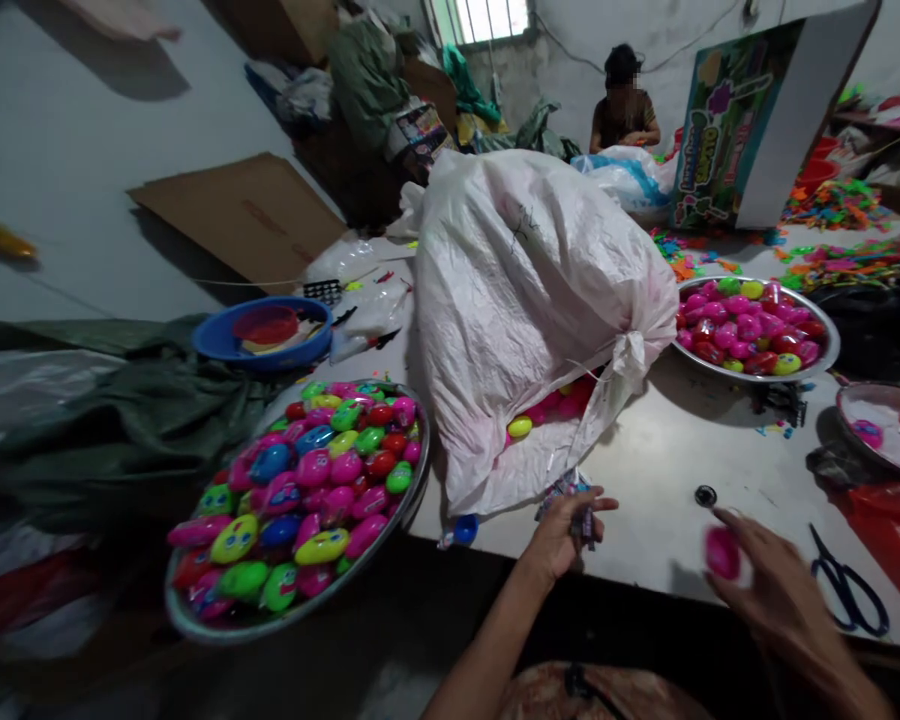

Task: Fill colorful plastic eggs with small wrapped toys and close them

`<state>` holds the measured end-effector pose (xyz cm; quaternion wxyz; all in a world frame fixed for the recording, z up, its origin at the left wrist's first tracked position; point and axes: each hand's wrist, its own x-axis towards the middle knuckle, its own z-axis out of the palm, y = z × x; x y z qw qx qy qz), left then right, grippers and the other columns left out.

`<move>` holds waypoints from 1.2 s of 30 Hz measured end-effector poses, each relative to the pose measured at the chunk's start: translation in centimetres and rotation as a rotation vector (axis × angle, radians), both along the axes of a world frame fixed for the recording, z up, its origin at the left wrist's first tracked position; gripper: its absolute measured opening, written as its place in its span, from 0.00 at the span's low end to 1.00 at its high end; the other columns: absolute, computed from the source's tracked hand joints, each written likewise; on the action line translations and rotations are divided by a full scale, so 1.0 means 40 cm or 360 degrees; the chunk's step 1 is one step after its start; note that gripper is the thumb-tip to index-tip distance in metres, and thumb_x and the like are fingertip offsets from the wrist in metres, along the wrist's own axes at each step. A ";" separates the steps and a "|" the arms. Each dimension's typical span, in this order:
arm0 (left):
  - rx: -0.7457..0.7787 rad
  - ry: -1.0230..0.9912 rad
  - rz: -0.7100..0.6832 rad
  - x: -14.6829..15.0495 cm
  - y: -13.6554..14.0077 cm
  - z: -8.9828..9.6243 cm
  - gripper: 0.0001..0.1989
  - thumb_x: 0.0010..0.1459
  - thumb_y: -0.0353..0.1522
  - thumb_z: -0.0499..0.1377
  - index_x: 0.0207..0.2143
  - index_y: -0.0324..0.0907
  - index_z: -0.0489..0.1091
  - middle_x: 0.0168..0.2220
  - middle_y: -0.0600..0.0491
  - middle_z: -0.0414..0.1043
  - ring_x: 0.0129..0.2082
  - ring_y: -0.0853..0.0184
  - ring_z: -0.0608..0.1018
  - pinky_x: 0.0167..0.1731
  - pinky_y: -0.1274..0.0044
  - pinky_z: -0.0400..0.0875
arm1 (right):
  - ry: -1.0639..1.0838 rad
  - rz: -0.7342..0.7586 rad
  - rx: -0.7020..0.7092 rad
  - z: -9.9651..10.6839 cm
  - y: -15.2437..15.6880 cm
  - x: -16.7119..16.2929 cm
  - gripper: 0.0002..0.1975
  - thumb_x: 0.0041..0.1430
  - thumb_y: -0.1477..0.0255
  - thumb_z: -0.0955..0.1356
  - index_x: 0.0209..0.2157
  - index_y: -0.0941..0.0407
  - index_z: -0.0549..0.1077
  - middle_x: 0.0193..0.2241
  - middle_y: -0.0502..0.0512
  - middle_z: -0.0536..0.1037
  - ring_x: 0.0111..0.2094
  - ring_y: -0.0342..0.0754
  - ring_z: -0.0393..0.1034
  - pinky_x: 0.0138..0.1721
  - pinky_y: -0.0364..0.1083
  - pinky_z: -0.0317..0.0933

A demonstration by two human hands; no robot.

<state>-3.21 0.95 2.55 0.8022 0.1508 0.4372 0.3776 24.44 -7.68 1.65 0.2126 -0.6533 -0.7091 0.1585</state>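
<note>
Between the right hand's [765, 580] fingers: a pink egg toy [723, 552], gripped. Left hand [566, 530] clenched on small packets [581, 510]. Left of them, steel tray [195, 618] heaped full; sack [525, 320] beyond the fingertips still bulging, so plenty looks left.

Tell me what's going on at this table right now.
A person sits at a table strewn with colourful plastic egg toys. The right hand holds a pink egg; the left hand grips a small bundle of wrapped pieces. A white sack lies in front of them, spilling eggs, with a full metal tray to the left and scissors to the right. Another person works at the far end.
</note>
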 end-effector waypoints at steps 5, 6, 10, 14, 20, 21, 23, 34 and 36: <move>0.0208 0.0273 0.0443 -0.109 0.026 -0.022 0.14 0.40 0.33 0.65 0.31 0.36 0.70 0.29 0.46 0.75 0.24 0.68 0.75 0.25 0.78 0.68 | -0.0472 -0.0115 -0.0189 -0.044 -0.052 0.165 0.21 0.41 0.60 0.66 0.40 0.48 0.72 0.38 0.61 0.75 0.34 0.62 0.72 0.32 0.58 0.61; 0.0262 0.0398 0.0480 -0.126 0.028 -0.027 0.13 0.41 0.34 0.65 0.29 0.36 0.70 0.27 0.48 0.75 0.22 0.68 0.75 0.23 0.78 0.67 | -0.0372 -0.0029 -0.0176 -0.032 -0.001 0.112 0.22 0.45 0.59 0.66 0.43 0.49 0.70 0.40 0.60 0.74 0.35 0.60 0.72 0.32 0.55 0.62; 0.0460 0.0826 0.0582 -0.171 0.027 -0.034 0.13 0.40 0.37 0.65 0.24 0.37 0.68 0.16 0.56 0.67 0.12 0.75 0.66 0.14 0.82 0.58 | 0.0101 0.0374 -0.0117 0.029 0.309 -0.304 0.16 0.56 0.66 0.62 0.45 0.55 0.68 0.41 0.58 0.72 0.31 0.47 0.70 0.33 0.44 0.62; 0.0445 0.0939 0.0752 -0.199 0.013 -0.032 0.14 0.34 0.34 0.68 0.22 0.38 0.67 0.16 0.59 0.65 0.14 0.76 0.65 0.14 0.83 0.57 | 0.0077 0.0540 -0.0097 0.033 0.517 -0.635 0.15 0.51 0.76 0.65 0.43 0.56 0.69 0.44 0.60 0.70 0.40 0.51 0.68 0.34 0.44 0.59; 0.0343 0.0822 0.0793 -0.221 0.003 -0.043 0.16 0.33 0.34 0.68 0.25 0.38 0.67 0.17 0.59 0.65 0.13 0.77 0.63 0.11 0.83 0.54 | 0.0239 0.0542 -0.0157 -0.001 0.502 -0.601 0.14 0.49 0.69 0.67 0.39 0.58 0.67 0.38 0.57 0.72 0.37 0.50 0.68 0.32 0.44 0.59; 0.0344 0.0819 0.0789 -0.217 0.006 -0.046 0.16 0.33 0.34 0.68 0.24 0.37 0.68 0.17 0.59 0.65 0.12 0.77 0.62 0.11 0.84 0.53 | 0.0351 0.0564 -0.0234 0.001 0.483 -0.565 0.14 0.50 0.67 0.66 0.38 0.58 0.67 0.34 0.55 0.73 0.34 0.49 0.69 0.30 0.43 0.59; 0.0336 0.0839 0.0758 -0.203 0.014 -0.049 0.16 0.32 0.34 0.69 0.23 0.37 0.68 0.17 0.58 0.66 0.13 0.77 0.63 0.11 0.84 0.52 | 0.0800 0.0670 -0.0510 0.011 0.438 -0.496 0.14 0.51 0.64 0.66 0.36 0.58 0.67 0.30 0.52 0.74 0.29 0.46 0.69 0.28 0.43 0.60; 0.0361 0.0772 0.0537 -0.094 0.028 -0.038 0.17 0.35 0.40 0.68 0.20 0.35 0.70 0.13 0.59 0.62 0.11 0.78 0.59 0.12 0.83 0.50 | 0.1978 0.0206 -0.0847 0.027 0.325 -0.394 0.15 0.44 0.63 0.71 0.30 0.58 0.69 0.25 0.50 0.74 0.21 0.41 0.64 0.22 0.41 0.58; 0.0359 0.0842 0.0611 -0.090 0.033 -0.036 0.18 0.34 0.41 0.68 0.17 0.36 0.67 0.12 0.59 0.59 0.11 0.79 0.58 0.12 0.83 0.50 | 0.1901 0.0183 -0.0766 0.037 0.311 -0.374 0.16 0.44 0.62 0.72 0.31 0.57 0.69 0.26 0.50 0.74 0.23 0.43 0.67 0.24 0.42 0.61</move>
